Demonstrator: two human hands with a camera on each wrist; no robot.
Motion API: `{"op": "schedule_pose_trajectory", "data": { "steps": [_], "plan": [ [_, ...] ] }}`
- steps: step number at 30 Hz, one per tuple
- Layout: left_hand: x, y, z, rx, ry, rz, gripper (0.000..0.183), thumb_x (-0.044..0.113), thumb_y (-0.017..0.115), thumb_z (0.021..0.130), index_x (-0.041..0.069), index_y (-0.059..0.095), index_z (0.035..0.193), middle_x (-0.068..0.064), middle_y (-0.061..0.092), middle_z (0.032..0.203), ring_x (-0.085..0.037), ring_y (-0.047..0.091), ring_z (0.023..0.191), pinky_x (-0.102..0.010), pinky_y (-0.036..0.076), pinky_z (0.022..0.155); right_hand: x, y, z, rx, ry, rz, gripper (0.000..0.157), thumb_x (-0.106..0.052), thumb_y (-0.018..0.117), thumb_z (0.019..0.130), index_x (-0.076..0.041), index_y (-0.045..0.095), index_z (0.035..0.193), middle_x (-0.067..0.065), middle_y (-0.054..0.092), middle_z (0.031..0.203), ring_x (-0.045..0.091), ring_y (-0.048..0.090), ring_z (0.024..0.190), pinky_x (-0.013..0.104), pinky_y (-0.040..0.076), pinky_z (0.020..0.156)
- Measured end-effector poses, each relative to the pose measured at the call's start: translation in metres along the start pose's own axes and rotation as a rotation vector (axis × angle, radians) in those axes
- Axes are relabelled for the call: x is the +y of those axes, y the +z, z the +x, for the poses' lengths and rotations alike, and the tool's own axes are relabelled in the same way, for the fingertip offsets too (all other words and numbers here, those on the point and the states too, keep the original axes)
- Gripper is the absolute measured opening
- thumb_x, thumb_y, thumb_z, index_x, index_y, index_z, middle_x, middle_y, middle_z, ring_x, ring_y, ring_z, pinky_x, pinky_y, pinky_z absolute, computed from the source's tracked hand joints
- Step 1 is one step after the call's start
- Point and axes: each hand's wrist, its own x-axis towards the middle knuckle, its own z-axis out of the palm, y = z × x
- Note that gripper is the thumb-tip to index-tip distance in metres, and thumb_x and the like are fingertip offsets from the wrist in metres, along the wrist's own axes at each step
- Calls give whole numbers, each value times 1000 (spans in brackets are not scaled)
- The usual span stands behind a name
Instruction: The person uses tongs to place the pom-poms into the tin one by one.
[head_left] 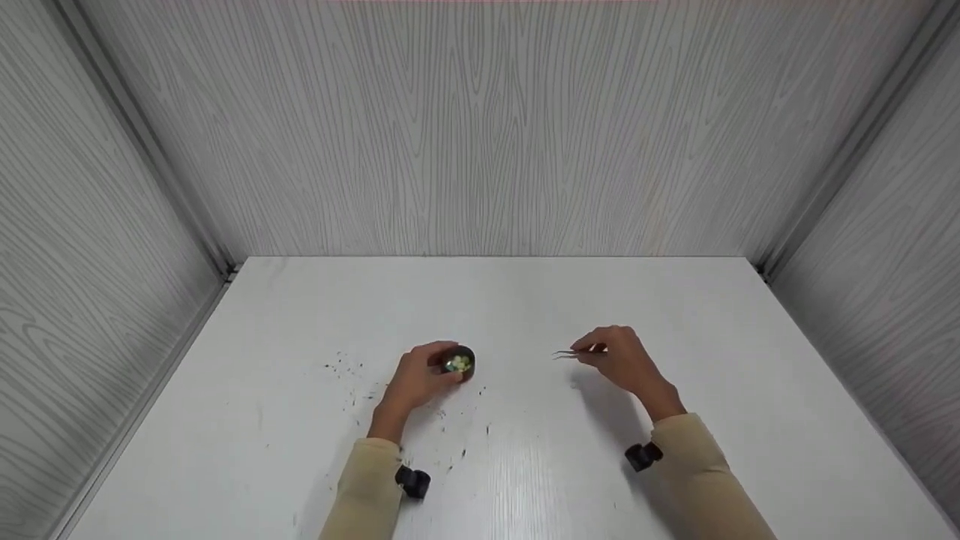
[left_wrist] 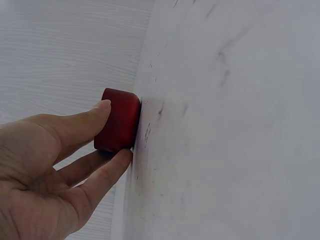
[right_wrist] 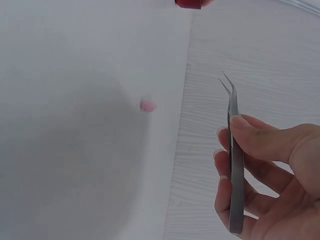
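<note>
My left hand (head_left: 415, 377) grips a small round cup (head_left: 471, 369) by its sides, low at the table. In the left wrist view the cup (left_wrist: 120, 120) is dark red and smooth, with the thumb on one side and fingers below. Small yellow-green and pale pieces (head_left: 458, 364) lie inside it. Off to the right, my right hand (head_left: 622, 361) pinches a pair of tweezers (right_wrist: 236, 185) between thumb and fingers, above the table. Their thin bent tips point left toward the cup, slightly apart, with nothing visible between them.
A white table (head_left: 525, 300) is enclosed by grey wood-grain panels (head_left: 480, 135) at the back and sides. Dark specks and scuffs (head_left: 345, 371) mark its surface around the left hand. A small pink spot (right_wrist: 148, 105) shows on the tabletop in the right wrist view.
</note>
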Motion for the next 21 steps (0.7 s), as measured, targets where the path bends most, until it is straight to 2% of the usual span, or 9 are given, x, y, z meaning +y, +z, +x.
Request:
{"op": "schedule_pose_trajectory", "data": {
  "steps": [7,13,21],
  "plan": [
    [-1,0,0,-2,-5,11,52,7,76,92,5,61,142,-20,63,142,-38,59,134,-52,49,112,14,-10,-10,-15,52,-16,17,3,77,87,-6,83,100,9,80,97,23,72,86,26,55,73],
    [-1,0,1,-8,-23,13,52,8,76,92,7,61,142,-19,63,143,-37,57,136,-53,48,113,22,-16,-15,-29,65,-20,17,4,77,87,-6,83,100,10,80,97,22,71,84,25,52,72],
    [0,-1,1,-6,-7,-1,52,6,76,92,6,61,142,-19,64,140,-37,61,132,-53,49,112,28,-20,-19,-133,89,-48,18,4,78,85,-9,84,97,7,80,95,15,66,83,23,51,70]
  ]
}}
